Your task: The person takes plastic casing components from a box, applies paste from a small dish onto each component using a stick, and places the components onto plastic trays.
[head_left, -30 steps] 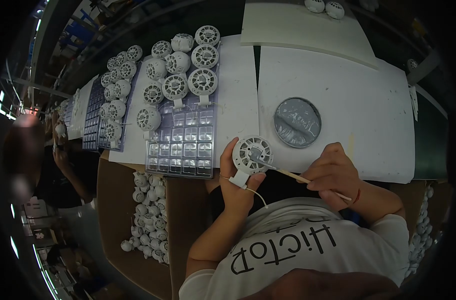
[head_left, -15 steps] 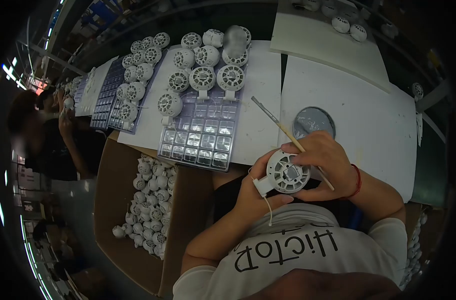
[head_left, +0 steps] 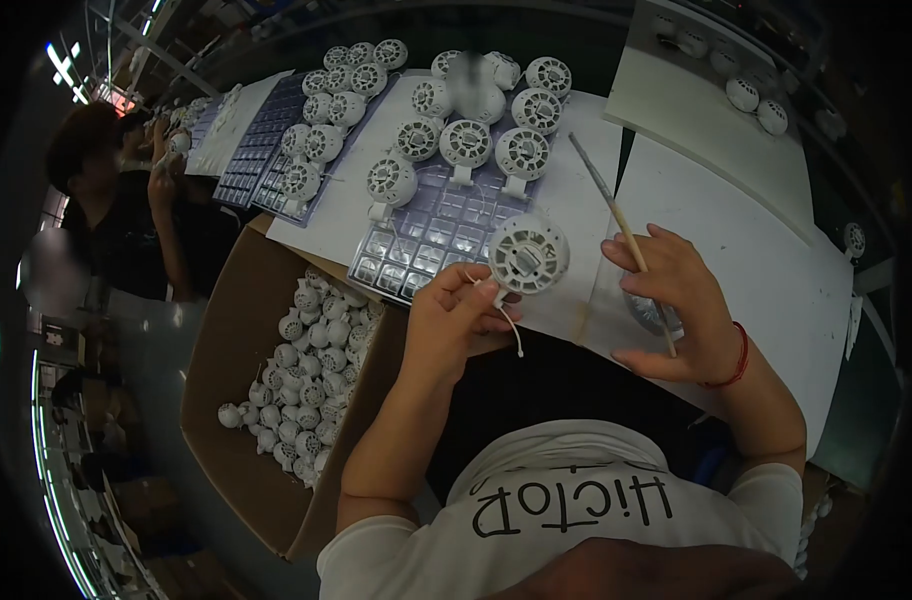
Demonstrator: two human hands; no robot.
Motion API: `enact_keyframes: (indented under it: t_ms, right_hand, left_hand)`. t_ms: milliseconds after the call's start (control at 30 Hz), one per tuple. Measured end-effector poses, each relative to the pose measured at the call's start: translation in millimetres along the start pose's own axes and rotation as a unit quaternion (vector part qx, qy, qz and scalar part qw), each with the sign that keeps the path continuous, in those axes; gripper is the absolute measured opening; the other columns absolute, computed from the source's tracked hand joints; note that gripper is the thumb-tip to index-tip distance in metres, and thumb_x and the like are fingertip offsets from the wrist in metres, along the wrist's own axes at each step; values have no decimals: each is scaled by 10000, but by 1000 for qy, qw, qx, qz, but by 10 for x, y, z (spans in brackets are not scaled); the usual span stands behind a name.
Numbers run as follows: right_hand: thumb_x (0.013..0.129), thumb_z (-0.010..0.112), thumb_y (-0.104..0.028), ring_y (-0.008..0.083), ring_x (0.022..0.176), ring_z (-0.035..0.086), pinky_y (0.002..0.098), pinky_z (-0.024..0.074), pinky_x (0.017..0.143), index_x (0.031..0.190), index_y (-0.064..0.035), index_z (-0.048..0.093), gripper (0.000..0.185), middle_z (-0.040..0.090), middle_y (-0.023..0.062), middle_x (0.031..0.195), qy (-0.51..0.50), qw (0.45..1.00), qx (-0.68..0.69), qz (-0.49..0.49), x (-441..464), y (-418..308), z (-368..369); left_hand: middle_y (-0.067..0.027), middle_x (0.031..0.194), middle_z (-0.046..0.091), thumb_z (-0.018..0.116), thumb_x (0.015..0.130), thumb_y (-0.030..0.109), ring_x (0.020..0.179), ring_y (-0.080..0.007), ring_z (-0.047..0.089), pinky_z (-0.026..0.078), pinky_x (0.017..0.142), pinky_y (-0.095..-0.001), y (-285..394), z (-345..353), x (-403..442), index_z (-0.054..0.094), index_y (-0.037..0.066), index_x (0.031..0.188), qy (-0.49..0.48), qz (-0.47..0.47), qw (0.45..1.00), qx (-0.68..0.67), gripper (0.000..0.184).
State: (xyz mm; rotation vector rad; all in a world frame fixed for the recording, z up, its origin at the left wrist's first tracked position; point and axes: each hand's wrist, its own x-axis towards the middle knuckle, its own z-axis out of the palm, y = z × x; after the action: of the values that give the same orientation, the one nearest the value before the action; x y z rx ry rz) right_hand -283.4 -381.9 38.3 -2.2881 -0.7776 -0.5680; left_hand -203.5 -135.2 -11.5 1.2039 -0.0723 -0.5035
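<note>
My left hand (head_left: pixel 444 325) pinches the short stem of a round white slotted housing (head_left: pixel 529 255), like a small fan or lamp body, and lifts it over the near edge of the purple plastic tray (head_left: pixel 431 225). A thin pale cable (head_left: pixel 516 332) dangles below those fingers. In my right hand (head_left: pixel 681 300) a paintbrush (head_left: pixel 628 235) is tucked among the fingers, its bristle end pointing away from me. Thumb and fingertips of that hand are spread, apart from the housing. Behind it, partly hidden, sits a round dish of grey paint (head_left: pixel 641 308).
Similar white housings (head_left: pixel 466 143) stand in rows on the tray and on a second tray (head_left: pixel 266 185) farther left. A cardboard box (head_left: pixel 238 335) of white round parts (head_left: pixel 311 385) is at my left. Another person (head_left: pixel 126 220) works beyond it. A raised white board (head_left: pixel 711 130) lies back right.
My left hand has carried the housing forward, away from my body toward the tray. My right hand has let go of the housing and moved right, keeping the brush.
</note>
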Motion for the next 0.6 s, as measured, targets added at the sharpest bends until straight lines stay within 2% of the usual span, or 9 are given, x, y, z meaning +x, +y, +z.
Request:
enact_keyframes:
  t_ms: [100, 200, 333, 400, 467, 533, 567, 600]
  right_hand:
    - [617, 732, -199, 326, 1150, 526, 506, 319, 1003, 1129, -127, 492, 570, 580, 160, 1207, 35, 999, -10, 5, -148, 67, -121]
    - [597, 712, -168, 344, 1174, 508, 519, 308, 1008, 1117, -138, 494, 565, 577, 180, 1205, 36, 999, 11, 11, -329, 137, -144]
    - [602, 689, -151, 353, 1179, 502, 534, 302, 1009, 1155, -149, 489, 588, 576, 187, 1202, 14, 999, 34, -22, -552, 252, -156]
    - [660, 645, -153, 439, 1251, 388, 549, 318, 1019, 1258, -144, 429, 636, 418, 235, 1344, -16, 999, 41, -3, -720, 337, -185]
    - [715, 611, -165, 435, 1265, 368, 574, 299, 1024, 1314, -168, 384, 640, 361, 238, 1383, 5, 997, 74, -9, -764, 363, -167]
    - [786, 583, -208, 435, 1270, 358, 586, 278, 1030, 1352, -185, 339, 617, 355, 238, 1387, -28, 1000, 3, -15, -728, 318, -225]
    - [786, 583, -208, 435, 1270, 358, 586, 278, 1030, 1352, -185, 339, 617, 355, 238, 1387, -35, 999, 29, -27, -775, 357, -256]
    - [798, 578, -260, 450, 1258, 362, 593, 277, 1023, 1354, -184, 334, 612, 347, 241, 1390, -37, 999, -4, -27, -840, 408, -316]
  left_hand:
    - [-127, 846, 647, 594, 872, 187, 665, -189, 655, 554, 570, -250, 120, -285, 315, 559, -28, 991, 117, 55, 987, 91, 249]
    - [-133, 838, 655, 594, 872, 206, 659, -189, 657, 543, 546, -243, 132, -447, 538, 563, -33, 978, 164, 49, 981, 91, 263]
    - [-153, 820, 659, 607, 865, 230, 646, -195, 662, 525, 512, -240, 224, -487, 679, 579, -64, 935, 158, 1, 975, 157, 304]
    - [-149, 757, 661, 612, 860, 231, 598, -197, 656, 508, 485, -244, 272, -518, 738, 585, -74, 911, 151, 2, 966, 209, 310]
    - [-148, 701, 656, 628, 845, 227, 563, -197, 649, 487, 458, -251, 274, -584, 659, 585, -82, 894, 163, 30, 953, 253, 316]
    - [-147, 675, 651, 652, 823, 227, 541, -185, 640, 467, 442, -256, 391, -680, 394, 582, -84, 881, 184, 66, 935, 297, 323]
    - [-145, 671, 650, 666, 811, 228, 530, -175, 635, 458, 437, -255, 445, -717, 243, 581, -82, 874, 188, 83, 926, 316, 327]
    - [-122, 653, 648, 674, 802, 239, 507, -153, 620, 437, 436, -249, 574, -818, 32, 587, -58, 864, 219, 86, 898, 372, 316]
